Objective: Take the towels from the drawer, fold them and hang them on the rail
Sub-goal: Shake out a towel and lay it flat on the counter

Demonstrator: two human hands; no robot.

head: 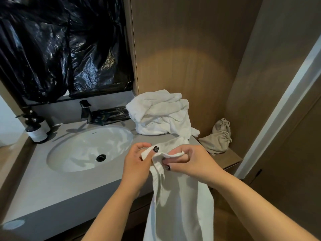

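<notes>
Towel first: one long white terry towel [178, 206] hangs from both my hands in front of the grey stone counter [52, 188], its top edge bunched between them. My left hand [137, 164] pinches that edge with thumb and curled fingers; my right hand [187, 160] grips it too, fingers closed around the fold. Beyond lies one white oval sink [83, 150]. Farther back, one heap of crumpled white towels [159, 115] sits at the counter's right end against the wooden wall.
</notes>
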